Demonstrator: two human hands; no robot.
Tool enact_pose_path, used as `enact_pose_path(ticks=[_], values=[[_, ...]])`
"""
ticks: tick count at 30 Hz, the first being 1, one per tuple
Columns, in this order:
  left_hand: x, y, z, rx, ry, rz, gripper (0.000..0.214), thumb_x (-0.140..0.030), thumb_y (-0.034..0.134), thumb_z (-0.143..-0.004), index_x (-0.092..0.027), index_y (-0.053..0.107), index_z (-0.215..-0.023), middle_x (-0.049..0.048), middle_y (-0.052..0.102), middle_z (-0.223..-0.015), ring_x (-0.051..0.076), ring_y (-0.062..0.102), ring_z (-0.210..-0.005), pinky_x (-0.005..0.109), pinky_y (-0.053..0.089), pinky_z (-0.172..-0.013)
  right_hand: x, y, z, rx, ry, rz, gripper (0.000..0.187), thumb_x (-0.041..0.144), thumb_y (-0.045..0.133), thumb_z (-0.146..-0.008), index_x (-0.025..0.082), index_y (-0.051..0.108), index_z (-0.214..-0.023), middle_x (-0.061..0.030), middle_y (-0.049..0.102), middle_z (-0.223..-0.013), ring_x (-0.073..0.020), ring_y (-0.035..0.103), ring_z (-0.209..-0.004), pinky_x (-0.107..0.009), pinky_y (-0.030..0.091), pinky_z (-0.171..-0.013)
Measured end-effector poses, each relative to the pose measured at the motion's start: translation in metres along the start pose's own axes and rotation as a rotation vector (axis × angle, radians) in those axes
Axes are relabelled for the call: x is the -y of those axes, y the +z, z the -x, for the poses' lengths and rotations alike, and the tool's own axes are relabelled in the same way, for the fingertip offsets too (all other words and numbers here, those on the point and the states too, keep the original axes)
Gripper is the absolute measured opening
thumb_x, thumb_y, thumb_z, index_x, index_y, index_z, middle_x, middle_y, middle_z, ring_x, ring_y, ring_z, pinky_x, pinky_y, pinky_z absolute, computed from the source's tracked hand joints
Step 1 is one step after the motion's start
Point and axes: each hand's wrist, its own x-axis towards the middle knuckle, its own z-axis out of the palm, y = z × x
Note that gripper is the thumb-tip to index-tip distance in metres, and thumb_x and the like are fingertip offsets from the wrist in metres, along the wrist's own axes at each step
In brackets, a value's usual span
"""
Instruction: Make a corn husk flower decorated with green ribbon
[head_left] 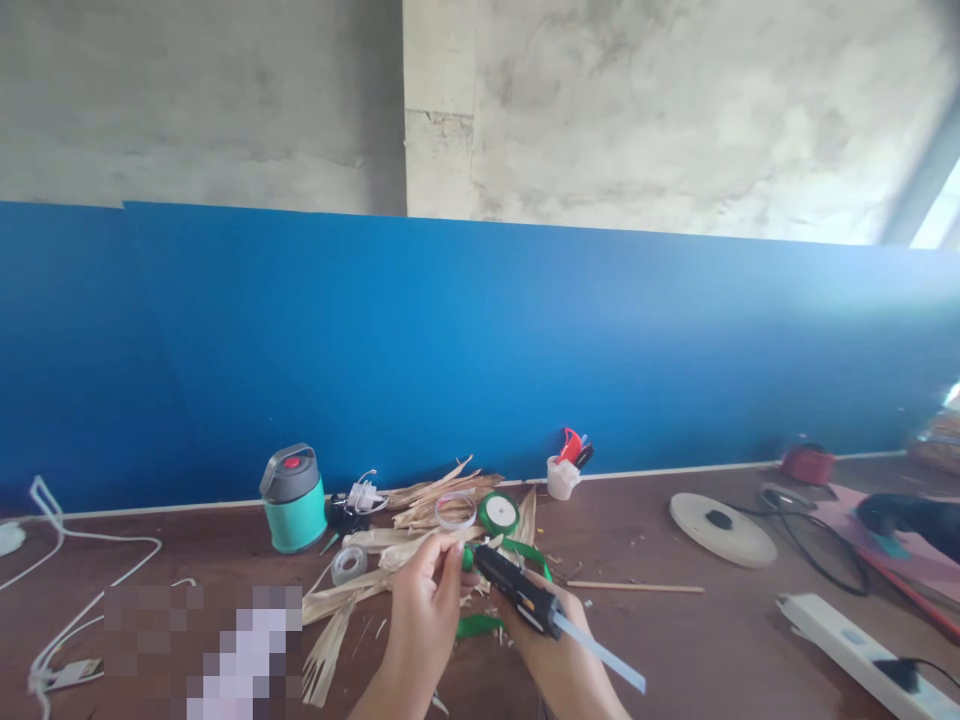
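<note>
My left hand (429, 592) pinches a small green piece (468, 558), which looks like wound ribbon; the fingers cover part of it. In my right hand (553, 640) is a black hot glue gun (517, 590), its nozzle close against the green piece. A translucent glue stick (604, 655) juts from the back of the gun. Loose green ribbon (480, 626) lies under my hands, and more hangs behind the gun. Just beyond them a green ribbon spool (500, 513) rests by a roll of clear tape (455, 512) on dry corn husks (409, 545).
Left of the husks are a second tape roll (349, 566) and a teal food jar (295, 510). A white cup (561, 478) holds red-handled scissors. Rightward lie a thin stick (636, 587), a round white disc (721, 530) and a power strip (862, 640). A blue partition (450, 350) stands behind.
</note>
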Motion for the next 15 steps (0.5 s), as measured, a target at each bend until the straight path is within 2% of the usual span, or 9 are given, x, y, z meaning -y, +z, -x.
enact_pose_path(ticks=[15], values=[[-0.005,-0.001,0.002,0.010,-0.004,0.003,0.032,-0.046,0.045,-0.087,-0.018,0.059,-0.081,0.0035,0.066,-0.069,0.021,0.068,-0.064,0.029,0.056,-0.059,0.011,-0.001,0.002,0.027,0.026,0.011,0.029,0.043,0.057,-0.067,0.015,0.063,-0.060,0.0013,0.053,-0.048,-0.0127,0.042,-0.046,-0.022,0.034,-0.045]])
